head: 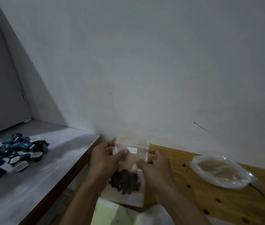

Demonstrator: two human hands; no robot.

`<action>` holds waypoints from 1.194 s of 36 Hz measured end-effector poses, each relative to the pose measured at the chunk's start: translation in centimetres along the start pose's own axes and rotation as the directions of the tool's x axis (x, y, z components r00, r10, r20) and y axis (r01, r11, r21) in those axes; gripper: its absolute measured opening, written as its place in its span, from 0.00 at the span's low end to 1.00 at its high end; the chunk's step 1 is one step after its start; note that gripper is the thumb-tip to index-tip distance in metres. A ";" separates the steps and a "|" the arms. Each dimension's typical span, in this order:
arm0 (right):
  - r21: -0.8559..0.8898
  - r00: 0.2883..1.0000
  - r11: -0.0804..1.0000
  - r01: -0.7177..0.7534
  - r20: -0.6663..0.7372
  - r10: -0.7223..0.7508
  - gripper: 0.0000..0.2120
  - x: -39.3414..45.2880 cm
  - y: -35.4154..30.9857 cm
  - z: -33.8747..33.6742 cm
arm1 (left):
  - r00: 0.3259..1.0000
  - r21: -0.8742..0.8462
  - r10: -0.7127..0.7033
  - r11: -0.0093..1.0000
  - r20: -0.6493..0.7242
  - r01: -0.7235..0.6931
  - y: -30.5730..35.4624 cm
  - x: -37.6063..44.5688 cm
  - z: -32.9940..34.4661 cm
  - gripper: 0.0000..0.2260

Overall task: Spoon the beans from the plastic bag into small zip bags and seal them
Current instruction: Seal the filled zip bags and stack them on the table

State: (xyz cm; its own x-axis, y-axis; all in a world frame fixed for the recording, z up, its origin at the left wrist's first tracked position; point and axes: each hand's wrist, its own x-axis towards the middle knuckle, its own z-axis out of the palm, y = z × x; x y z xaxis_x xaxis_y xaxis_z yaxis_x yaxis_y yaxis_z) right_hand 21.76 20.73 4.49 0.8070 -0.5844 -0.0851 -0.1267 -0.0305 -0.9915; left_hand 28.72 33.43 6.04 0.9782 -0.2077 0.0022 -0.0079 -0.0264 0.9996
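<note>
Zip bag (131,161) held upright so beans (125,181) settle | left hand (103,159), right hand (154,164) pinching its top, likely for sealing | spoon (257,182) parked beside plastic bag (219,171)

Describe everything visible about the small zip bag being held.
The small zip bag is clear, thin plastic with a small white label near its top. Dark beans sit heaped in its lower half. It is held upright above the wooden table's edge; the left hand and right hand pinch its upper part. Whether the zip is sealed cannot be told.
</note>
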 end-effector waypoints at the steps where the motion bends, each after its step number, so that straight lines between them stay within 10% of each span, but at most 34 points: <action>1: 0.002 1.000 1.000 -0.004 -0.025 0.004 0.15 0.7 0.0 0.1 | 1.000 0.040 0.002 0.999 0.010 -0.002 -0.1 0.8 0.1 0.14; 9: -0.160 0.974 0.987 0.013 -0.221 -0.049 0.22 6.3 1.4 2.1 | 0.990 0.351 0.002 0.935 0.143 -0.053 -2.8 6.5 -0.5 0.29; 21: -0.606 0.995 0.794 0.052 -0.037 -0.093 0.19 8.9 4.1 4.9 | 0.989 0.611 0.088 0.779 0.115 -0.140 -7.2 9.9 -1.2 0.20; 43: -0.634 0.976 0.751 0.186 0.032 -0.215 0.17 5.2 3.4 2.9 | 0.978 0.666 0.200 0.723 0.053 -0.184 -6.3 6.4 -0.5 0.19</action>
State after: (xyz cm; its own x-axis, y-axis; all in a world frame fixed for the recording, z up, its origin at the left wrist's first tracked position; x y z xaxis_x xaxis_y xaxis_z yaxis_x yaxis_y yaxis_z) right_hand 27.24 19.94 0.43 0.8336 -0.5376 0.1265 -0.3104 -0.6454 -0.6979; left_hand 35.11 32.76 -0.22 0.9445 -0.2599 0.2010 -0.3238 -0.6324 0.7037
